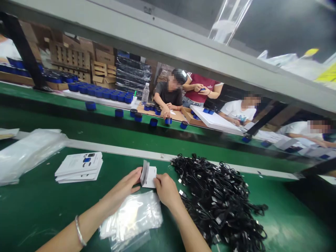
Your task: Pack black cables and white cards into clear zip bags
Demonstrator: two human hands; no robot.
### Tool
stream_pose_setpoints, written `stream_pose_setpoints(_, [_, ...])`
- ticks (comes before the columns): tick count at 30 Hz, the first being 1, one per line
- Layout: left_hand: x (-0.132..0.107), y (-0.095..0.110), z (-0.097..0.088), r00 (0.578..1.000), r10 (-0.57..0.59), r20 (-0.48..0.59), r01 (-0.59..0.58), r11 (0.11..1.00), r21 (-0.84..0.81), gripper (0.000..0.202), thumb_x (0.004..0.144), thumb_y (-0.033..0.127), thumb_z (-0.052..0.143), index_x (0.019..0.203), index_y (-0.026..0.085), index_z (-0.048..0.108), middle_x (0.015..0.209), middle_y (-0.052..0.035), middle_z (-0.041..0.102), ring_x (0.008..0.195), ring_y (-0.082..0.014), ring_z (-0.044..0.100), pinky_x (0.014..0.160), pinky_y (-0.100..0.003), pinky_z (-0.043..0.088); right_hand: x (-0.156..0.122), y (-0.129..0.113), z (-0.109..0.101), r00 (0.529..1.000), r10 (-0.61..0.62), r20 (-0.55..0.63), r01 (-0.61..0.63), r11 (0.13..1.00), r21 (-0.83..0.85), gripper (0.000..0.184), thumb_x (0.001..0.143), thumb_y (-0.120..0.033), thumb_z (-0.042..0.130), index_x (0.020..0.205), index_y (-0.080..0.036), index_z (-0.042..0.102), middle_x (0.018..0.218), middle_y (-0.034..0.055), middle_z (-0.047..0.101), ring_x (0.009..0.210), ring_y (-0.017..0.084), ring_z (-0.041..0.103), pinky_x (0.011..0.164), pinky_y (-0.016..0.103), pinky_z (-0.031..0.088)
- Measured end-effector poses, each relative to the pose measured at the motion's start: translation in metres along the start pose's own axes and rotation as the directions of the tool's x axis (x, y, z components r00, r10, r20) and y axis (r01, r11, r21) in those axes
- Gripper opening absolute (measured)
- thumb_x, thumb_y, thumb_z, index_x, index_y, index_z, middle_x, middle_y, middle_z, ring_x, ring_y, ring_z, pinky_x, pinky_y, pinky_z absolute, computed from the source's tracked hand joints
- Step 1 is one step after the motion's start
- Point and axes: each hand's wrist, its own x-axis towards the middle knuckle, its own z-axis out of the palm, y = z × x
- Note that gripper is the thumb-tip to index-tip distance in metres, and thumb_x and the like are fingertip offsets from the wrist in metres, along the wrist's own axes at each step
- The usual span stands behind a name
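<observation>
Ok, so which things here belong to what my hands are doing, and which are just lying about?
In use, or likely part of it:
white papers, pinched by your right hand, your left hand beside them
clear bags, nearest you
printed stack, left
black cables, right

Apparently just lying about:
plastic bottle, far bench
wooden pallets, background

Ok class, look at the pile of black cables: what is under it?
The pile of black cables lies on the green table, which shows around its edges. The cables cover the middle, so anything else beneath cannot be seen.
</observation>
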Motion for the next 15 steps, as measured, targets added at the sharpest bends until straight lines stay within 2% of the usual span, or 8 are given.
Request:
stream_pose_setpoints(4, [-0.01,-0.004,-0.007,0.997,0.064,-0.038,-0.055,0.976,0.213,0.055,0.092,0.048,0.033,0.137,0.016,0.038,0.14,-0.0146,0.046,0.124,-0.0237,0.049,0.097,-0.036,0.045,-0.021,0.0,-0.011,0.998,0.004,-0.056,-0.009,0.995,-0.096,0.021,0.087,-0.01,0.047,0.1,-0.009,0.063,0.097,0.0162,0.061,0.086,0.026,0.062,0.073,0.035,0.044])
stream_pose_setpoints(7, [-0.025,-0.013,-0.02,0.984,0.156,-0.086,-0.099,0.882,0.461,0.048,0.084,0.046,0.05,0.126,0.023,0.052,0.135,-0.0084,0.05,0.125,-0.0281,0.044,0.1,-0.041,0.039,-0.047,0.0,-0.013,0.997,-0.072,-0.023,0.069,0.993,-0.093,0.018,0.088,-0.011,0.048,0.082,-0.016,0.064,0.083,0.0071,0.062,0.079,0.021,0.061,0.071,0.03,0.044])
stream_pose_setpoints(9, [-0.035,-0.021,-0.027,0.972,0.212,-0.1,-0.108,0.783,0.612,0.048,0.075,0.041,0.063,0.119,0.024,0.058,0.125,-0.008,0.056,0.12,-0.0314,0.045,0.1,-0.047,0.035,-0.067,0.002,-0.006,0.973,-0.231,0.024,0.233,0.97,-0.064,0.004,0.079,-0.016,0.064,0.077,-0.019,0.063,0.078,0.0027,0.063,0.075,0.019,0.061,0.066,0.026,0.045])
stream_pose_setpoints(10, [-0.039,-0.024,-0.029,0.967,0.233,-0.1,-0.106,0.731,0.673,0.049,0.07,0.038,0.068,0.116,0.023,0.06,0.12,-0.0085,0.058,0.116,-0.0326,0.047,0.098,-0.049,0.034,-0.075,0.004,0.0,0.939,-0.343,0.015,0.343,0.937,-0.068,0.016,0.071,-0.021,0.073,0.083,-0.019,0.063,0.082,0.0036,0.064,0.076,0.02,0.061,0.065,0.026,0.047])
stream_pose_setpoints(11, [-0.041,-0.027,-0.03,0.963,0.251,-0.099,-0.103,0.682,0.724,0.049,0.067,0.036,0.071,0.113,0.022,0.062,0.114,-0.0091,0.061,0.111,-0.0333,0.049,0.095,-0.05,0.034,-0.082,0.006,0.007,0.887,-0.462,-0.005,0.459,0.882,-0.104,0.032,0.064,-0.029,0.08,0.089,-0.018,0.063,0.086,0.006,0.065,0.075,0.022,0.062,0.063,0.028,0.047])
stream_pose_setpoints(13, [-0.043,-0.032,-0.03,0.956,0.28,-0.087,-0.102,0.596,0.797,0.043,0.064,0.034,0.073,0.105,0.021,0.067,0.108,-0.0097,0.063,0.105,-0.0335,0.051,0.09,-0.049,0.036,-0.091,0.01,0.021,0.748,-0.661,-0.058,0.637,0.741,-0.212,0.049,0.062,-0.043,0.079,0.099,-0.015,0.062,0.094,0.011,0.067,0.079,0.027,0.062,0.063,0.033,0.049])
stream_pose_setpoints(15, [-0.042,-0.036,-0.028,0.948,0.31,-0.071,-0.11,0.529,0.841,0.036,0.069,0.035,0.07,0.101,0.021,0.068,0.105,-0.0094,0.063,0.102,-0.0327,0.053,0.087,-0.047,0.037,-0.093,0.012,0.033,0.643,-0.754,-0.134,0.696,0.648,-0.308,0.032,0.08,-0.04,0.064,0.101,-0.015,0.062,0.097,0.0104,0.069,0.088,0.028,0.062,0.068,0.035,0.048])
